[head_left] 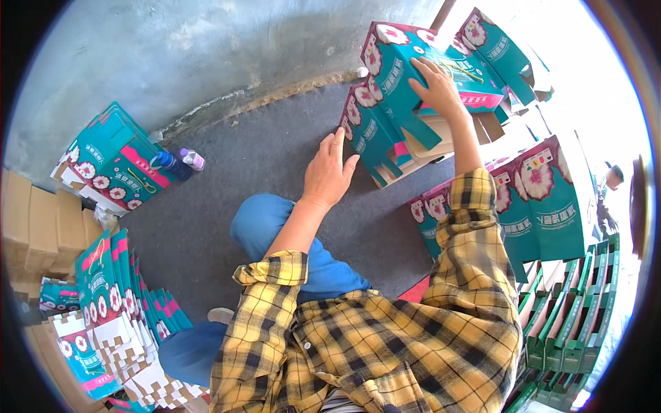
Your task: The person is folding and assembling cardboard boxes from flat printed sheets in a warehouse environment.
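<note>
A teal gift carton point(394, 84) with pink trim, flower prints and a yellow cord on its top stands at the upper right, its near flaps hanging unfolded. My right hand point(438, 88) lies on this carton's top with fingers spread. Lower and to its left is another teal carton point(370, 127). My left hand point(328, 171) reaches to that one's left edge, its fingers stretched out and their tips at the edge. Whether they touch it I cannot tell. Neither hand is closed round anything.
More teal cartons point(539, 196) stand on my right, above stacked green cartons point(575, 303). Folded teal cartons point(113, 162) lean at the left near a blue bottle point(173, 165) and a purple-labelled bottle point(193, 160). Flat cartons point(103, 282) and brown boxes point(41, 220) crowd the lower left. A grey wall point(206, 48) runs behind.
</note>
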Available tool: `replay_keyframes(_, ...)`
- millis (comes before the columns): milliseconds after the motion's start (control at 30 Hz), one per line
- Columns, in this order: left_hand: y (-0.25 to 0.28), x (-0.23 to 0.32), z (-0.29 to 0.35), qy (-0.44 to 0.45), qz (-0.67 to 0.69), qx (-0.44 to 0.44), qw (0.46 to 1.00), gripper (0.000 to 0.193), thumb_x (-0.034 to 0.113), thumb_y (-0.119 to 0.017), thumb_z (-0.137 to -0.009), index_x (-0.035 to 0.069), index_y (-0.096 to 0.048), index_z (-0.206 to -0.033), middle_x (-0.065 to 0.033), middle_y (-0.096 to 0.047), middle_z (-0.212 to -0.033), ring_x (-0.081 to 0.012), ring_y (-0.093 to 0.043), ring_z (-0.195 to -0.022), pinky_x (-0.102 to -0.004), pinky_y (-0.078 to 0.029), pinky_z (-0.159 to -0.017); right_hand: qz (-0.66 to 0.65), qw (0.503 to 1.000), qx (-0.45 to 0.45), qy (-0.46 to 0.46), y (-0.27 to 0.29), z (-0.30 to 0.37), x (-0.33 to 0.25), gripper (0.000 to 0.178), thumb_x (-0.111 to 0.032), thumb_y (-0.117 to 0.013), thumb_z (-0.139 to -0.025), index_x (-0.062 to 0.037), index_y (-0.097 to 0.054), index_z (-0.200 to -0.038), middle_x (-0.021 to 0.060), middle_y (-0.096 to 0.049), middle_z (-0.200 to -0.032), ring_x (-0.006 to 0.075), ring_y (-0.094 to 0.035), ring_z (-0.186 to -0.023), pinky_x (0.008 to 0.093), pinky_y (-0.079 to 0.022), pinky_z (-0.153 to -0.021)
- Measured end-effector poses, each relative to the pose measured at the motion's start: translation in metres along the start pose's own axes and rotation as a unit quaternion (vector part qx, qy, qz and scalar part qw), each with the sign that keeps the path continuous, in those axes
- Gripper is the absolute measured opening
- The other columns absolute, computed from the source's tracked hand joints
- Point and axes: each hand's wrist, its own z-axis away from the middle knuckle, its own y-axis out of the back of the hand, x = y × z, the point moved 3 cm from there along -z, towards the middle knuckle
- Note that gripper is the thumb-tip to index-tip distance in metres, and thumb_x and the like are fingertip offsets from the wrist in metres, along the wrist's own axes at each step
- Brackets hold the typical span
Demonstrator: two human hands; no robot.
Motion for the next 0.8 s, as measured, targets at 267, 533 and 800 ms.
replay_keyframes(267,0.001,0.003,-0.001,-0.005,0.016,0.014,1.0,0.057,0.032,-0.054,-0.091,0.004,-0.034,-0.137,-0.0184,-0.045,-0.13,-0.0351,-0.05,-0.114,-0.0404,-0.047,-0.091,-0.029,0.999,-0.019,0.024,-0.003,0.001,0.003,0.047,-0.034,-0.056,-0.087,-0.0126,-0.052,-0.128,0.0137,-0.051,-0.131,0.0324,-0.045,-0.122,0.0421,-0.034,-0.103)
replay_keyframes(533,0.0,-0.007,0.0,0.012,-0.001,0.01,1.0,0.057,0.03,-0.055,-0.09,0.004,-0.035,-0.136,-0.0184,-0.045,-0.129,-0.0352,-0.052,-0.113,-0.0405,-0.047,-0.09,-0.068,0.99,0.087,-0.089,0.0,0.035,-0.004,0.045,-0.034,-0.056,-0.089,-0.0053,-0.054,-0.124,0.0166,-0.049,-0.131,0.033,-0.042,-0.124,0.0408,-0.031,-0.104)
replay_keyframes(800,-0.007,0.002,-0.003,0.025,-0.003,-0.032,0.999,0.057,0.031,-0.054,-0.091,0.004,-0.034,-0.136,-0.0186,-0.044,-0.131,-0.0352,-0.051,-0.113,-0.0409,-0.047,-0.091,-0.626,0.498,0.21,-0.562,-0.045,0.128,0.051,0.099,-0.061,-0.064,-0.076,-0.0092,-0.018,-0.146,0.0274,-0.019,-0.146,0.0397,-0.029,-0.132,0.0473,-0.031,-0.103)
